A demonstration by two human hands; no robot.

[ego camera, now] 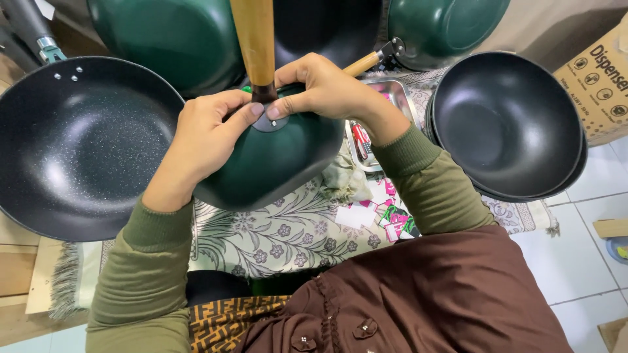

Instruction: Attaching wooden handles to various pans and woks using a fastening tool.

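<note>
A dark green pan [275, 163] lies upside down over a floral cloth [281, 235], its wooden handle [255, 39] pointing away from me. My left hand [203, 140] rests on the pan's underside, thumb pressed at the handle's black bracket [269, 121]. My right hand [327, 88] curls over the pan's far rim, its fingertips meeting the left thumb at the same bracket. Both hands grip the pan where the handle joins it.
A large black speckled wok [78, 150] sits at the left. A stack of black pans [510, 124] sits right. More green pans [170, 36] stand behind. A metal tray [392, 88], small paper tags [386, 216] and a cardboard box [602, 78] lie near.
</note>
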